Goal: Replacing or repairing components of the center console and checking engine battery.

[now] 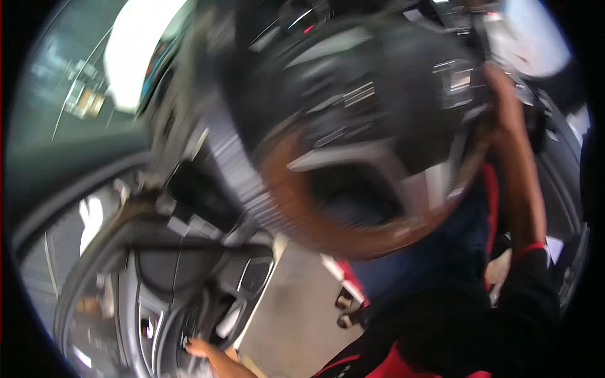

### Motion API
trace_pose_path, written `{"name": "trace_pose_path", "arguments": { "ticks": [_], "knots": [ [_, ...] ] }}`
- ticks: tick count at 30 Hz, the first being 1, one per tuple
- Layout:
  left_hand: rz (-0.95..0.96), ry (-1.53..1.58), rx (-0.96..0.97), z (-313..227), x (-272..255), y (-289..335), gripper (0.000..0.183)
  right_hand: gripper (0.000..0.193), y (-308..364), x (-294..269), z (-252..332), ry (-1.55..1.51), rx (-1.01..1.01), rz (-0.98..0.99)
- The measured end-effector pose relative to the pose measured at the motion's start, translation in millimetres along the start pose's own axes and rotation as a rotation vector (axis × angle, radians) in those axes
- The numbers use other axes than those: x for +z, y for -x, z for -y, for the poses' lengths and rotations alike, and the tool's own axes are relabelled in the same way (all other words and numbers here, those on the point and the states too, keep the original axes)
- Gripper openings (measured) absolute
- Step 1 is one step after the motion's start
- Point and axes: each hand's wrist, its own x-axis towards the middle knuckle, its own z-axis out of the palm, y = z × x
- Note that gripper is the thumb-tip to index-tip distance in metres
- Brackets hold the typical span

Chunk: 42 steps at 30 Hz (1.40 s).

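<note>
A car steering wheel (384,242) with a brown rim, dark centre and silver spokes fills the middle, smeared by motion. My right arm reaches up along its right side. My right hand (499,88) is at the upper right beside the rim; blur hides its fingers, so I cannot tell whether it grips anything. Low on the left, my left hand (200,348) is at the dark inner panel of the open car door (144,296), near the armrest. Its fingertips seem to touch the panel, but their shape is too blurred to read.
Left of the wheel is a windowed door frame (82,173). Grey floor (283,309) shows between the door and my legs (416,271). Beyond the glass stands a white curved object (129,57). Dark car interior trim (561,189) lies at the right.
</note>
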Motion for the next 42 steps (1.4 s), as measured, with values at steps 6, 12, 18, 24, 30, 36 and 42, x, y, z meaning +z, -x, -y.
{"name": "trace_pose_path", "arguments": {
  "ticks": [6,12,18,24,30,36,42],
  "knots": [
    [-0.250,1.327,0.397,-181.5,-330.9,168.5,0.030,0.039,25.5,8.0,-2.9,-0.082,-0.253,0.314],
    [-0.817,1.738,0.769,-244.9,-666.4,244.0,0.037,0.062,18.7,-22.5,-12.3,-0.140,-0.196,0.466],
    [-0.724,1.632,0.663,-297.4,-785.0,171.5,0.050,0.061,2.6,-65.9,-3.9,-0.150,-0.190,0.728],
    [0.196,1.627,0.847,-301.9,-853.1,140.9,0.054,0.031,-71.4,-175.7,21.3,0.517,-0.540,0.641],
    [0.050,1.622,0.830,-323.4,-857.8,167.5,0.049,0.032,-217.7,-147.7,23.5,0.800,-1.056,0.255],
    [0.005,1.719,0.722,-313.3,-819.8,177.4,0.058,0.040,-251.9,-107.6,11.5,1.161,-0.942,0.604],
    [0.031,1.783,0.647,-313.0,-811.6,193.2,0.060,0.045,-263.2,-122.1,10.4,1.158,-0.955,0.660]
  ]
}}
